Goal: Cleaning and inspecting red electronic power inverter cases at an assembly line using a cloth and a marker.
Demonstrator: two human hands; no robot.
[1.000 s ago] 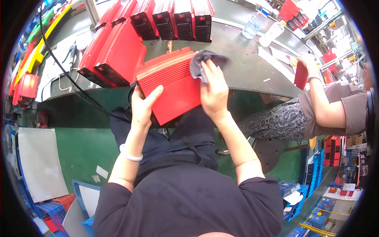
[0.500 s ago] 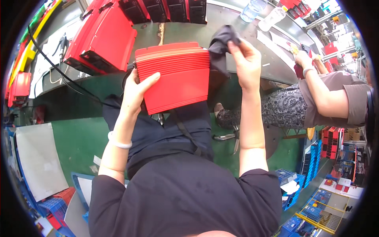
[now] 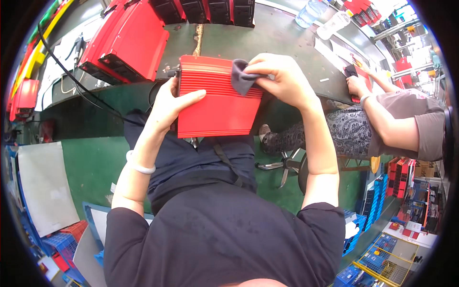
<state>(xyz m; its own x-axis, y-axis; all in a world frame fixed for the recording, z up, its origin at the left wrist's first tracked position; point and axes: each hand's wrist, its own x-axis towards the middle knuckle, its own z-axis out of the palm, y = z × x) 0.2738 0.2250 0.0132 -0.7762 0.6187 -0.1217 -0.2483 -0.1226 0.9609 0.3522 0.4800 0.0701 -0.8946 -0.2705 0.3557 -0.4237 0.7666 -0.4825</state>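
A red metal case (image 3: 217, 115) with ribbed fins is held up over my lap at the table's edge. My left hand (image 3: 174, 103) grips it by its left side, thumb lying on the red face and the other fingers hidden behind. In my right hand (image 3: 282, 76) a dark grey cloth (image 3: 243, 79) is pinched between thumb and fingers. The cloth lies against the ribbed upper right part of the case.
Large red cases (image 3: 131, 45) stand at the left of the green-grey table (image 3: 277, 48), beside a black cable (image 3: 67, 71). More red-and-black units (image 3: 193, 10) line the back. Clear bottles (image 3: 332, 25) stand far right. A co-worker (image 3: 387, 110) sits at right, handling a red item.
My right hand has brought the cloth left, from beside the case onto its ribbed face. The case has shifted slightly right and turned a little in my left hand.
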